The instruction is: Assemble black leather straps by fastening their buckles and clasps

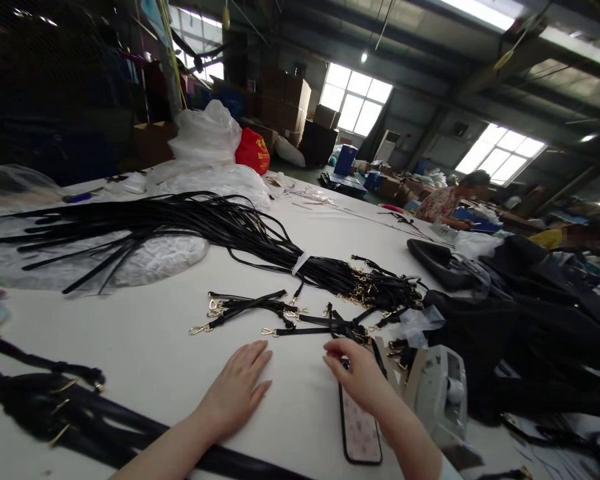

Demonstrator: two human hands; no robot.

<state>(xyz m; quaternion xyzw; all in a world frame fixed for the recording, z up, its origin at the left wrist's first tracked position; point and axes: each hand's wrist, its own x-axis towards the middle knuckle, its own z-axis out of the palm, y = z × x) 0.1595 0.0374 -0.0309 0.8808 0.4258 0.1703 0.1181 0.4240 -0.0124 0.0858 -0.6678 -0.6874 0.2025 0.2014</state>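
My left hand (pixel 237 390) lies palm down on the white table (pixel 145 353), fingers stretched and thumb apart, holding nothing. Over the top end of a phone (pixel 361 433) is my right hand (pixel 357 370), its fingers loosely bent with a gap to the thumb and nothing visible between them. Whether it touches the phone I cannot tell. Just beyond both hands lie several short black straps (pixel 250 305) with gold clasps. Behind them stretches a long bundle of black straps (pixel 220 223), bound by a white tie (pixel 301 263), its gold hardware (pixel 363 287) at the right end.
More black straps (pixel 80 407) with gold fittings lie at the front left. Right of the phone stands a grey-white device (pixel 443 393), beside black bags (pixel 500 333). Clear plastic wrapping (pixel 205 143) and a red bag (pixel 253 152) sit behind. Another person (pixel 447 200) sits at the far right.
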